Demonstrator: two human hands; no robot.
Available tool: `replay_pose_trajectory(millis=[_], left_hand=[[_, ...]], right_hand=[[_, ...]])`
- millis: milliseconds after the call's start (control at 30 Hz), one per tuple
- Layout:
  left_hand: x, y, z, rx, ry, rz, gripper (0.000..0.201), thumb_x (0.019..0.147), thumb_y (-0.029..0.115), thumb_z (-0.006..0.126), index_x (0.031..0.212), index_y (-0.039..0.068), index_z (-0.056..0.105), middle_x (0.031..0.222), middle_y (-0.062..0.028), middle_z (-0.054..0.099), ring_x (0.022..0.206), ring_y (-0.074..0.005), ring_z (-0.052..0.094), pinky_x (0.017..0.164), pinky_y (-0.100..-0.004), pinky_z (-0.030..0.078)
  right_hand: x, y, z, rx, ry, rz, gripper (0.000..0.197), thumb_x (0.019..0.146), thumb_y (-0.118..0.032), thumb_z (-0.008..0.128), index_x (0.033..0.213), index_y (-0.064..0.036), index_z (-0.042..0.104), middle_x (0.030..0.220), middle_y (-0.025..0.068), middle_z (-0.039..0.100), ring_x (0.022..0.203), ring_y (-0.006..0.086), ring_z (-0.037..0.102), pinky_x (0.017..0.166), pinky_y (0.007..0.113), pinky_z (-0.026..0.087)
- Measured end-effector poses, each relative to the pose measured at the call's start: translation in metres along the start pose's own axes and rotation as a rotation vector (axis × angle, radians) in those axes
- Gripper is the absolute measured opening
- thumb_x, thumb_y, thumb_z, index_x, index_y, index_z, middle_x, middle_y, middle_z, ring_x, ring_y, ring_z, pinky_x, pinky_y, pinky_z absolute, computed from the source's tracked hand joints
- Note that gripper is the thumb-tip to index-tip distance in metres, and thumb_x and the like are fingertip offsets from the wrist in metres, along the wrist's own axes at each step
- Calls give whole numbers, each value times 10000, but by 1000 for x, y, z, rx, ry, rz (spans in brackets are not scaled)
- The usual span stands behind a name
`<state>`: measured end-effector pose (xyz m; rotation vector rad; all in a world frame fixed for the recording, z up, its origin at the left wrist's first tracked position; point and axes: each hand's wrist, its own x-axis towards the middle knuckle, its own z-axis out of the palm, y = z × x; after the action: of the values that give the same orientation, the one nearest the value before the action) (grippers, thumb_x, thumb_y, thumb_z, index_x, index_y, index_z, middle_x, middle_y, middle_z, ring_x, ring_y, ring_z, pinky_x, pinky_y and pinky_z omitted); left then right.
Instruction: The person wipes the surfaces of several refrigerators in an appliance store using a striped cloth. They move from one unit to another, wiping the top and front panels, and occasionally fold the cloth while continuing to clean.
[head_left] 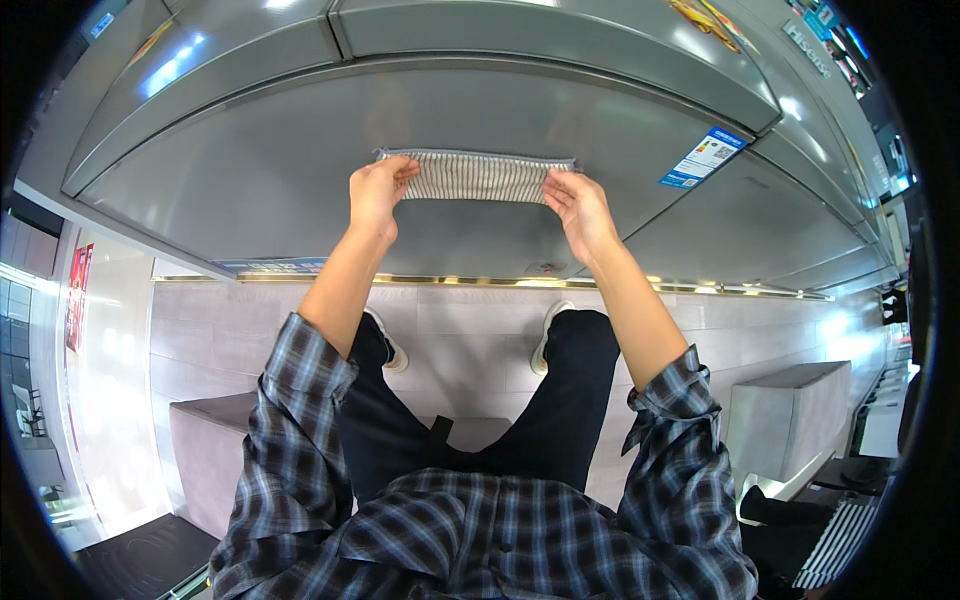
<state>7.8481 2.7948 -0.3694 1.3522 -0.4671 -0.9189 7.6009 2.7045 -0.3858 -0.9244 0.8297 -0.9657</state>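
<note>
A striped grey-and-white cloth (478,178) is stretched sideways in front of the smooth grey panel of a large appliance (270,165). Its top edge has a grey hem. My left hand (378,190) pinches the cloth's left end between thumb and fingers. At the right end, my right hand (582,210) grips the other side in the same way. The cloth's lower edge hangs level between both hands. Whether the cloth touches the panel, I cannot tell.
A blue-and-white label (704,158) is stuck on the panel to the right. Below runs a gold strip (450,281) along the light tiled floor (460,315). Grey box-like seats stand at the right (790,415) and left (205,450). A white wall (115,380) rises at far left.
</note>
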Motion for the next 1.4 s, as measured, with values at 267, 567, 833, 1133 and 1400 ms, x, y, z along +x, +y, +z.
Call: replay_pose_trajectory(millis=[267,567,833,1133,1400], left_hand=[[-11,-8,4,19,170,-215,149,830,231,605,851,85,625,903,-49,620,998,-208,568,975,-488,375],[-6,-54,-10,-380,175,-245,73,841,57,617,889,15,581,884,-66,579,870,-181,572,887,-320,502],[-6,-40,-6,-645,185,-495,226,905,-25,442,1123,-84,442,1149,-227,512,1091,-358,545,1034,-521,457],[-12,1,8,-799,333,-598,221,942,-33,379,1112,-133,477,1204,-246,541,1166,-389,531,1075,-517,409],[-2,-30,-16,-815,390,-614,180,949,-2,412,1007,-101,550,1094,-219,609,1092,-340,571,1036,-470,439]], right_hand=[[-7,21,8,101,184,115,285,862,-249,688,977,-22,561,978,87,561,1000,206,548,945,336,442],[-7,53,-1,260,322,189,80,841,-47,596,903,-25,550,989,97,569,987,220,553,950,342,467],[-9,50,10,545,364,292,86,838,63,514,891,-5,525,913,101,563,883,223,560,938,366,484],[-11,26,21,733,531,382,143,834,123,444,913,39,529,955,122,562,874,238,555,960,394,473],[-8,41,19,655,574,477,121,877,107,438,927,78,544,992,150,586,942,255,568,955,376,491]])
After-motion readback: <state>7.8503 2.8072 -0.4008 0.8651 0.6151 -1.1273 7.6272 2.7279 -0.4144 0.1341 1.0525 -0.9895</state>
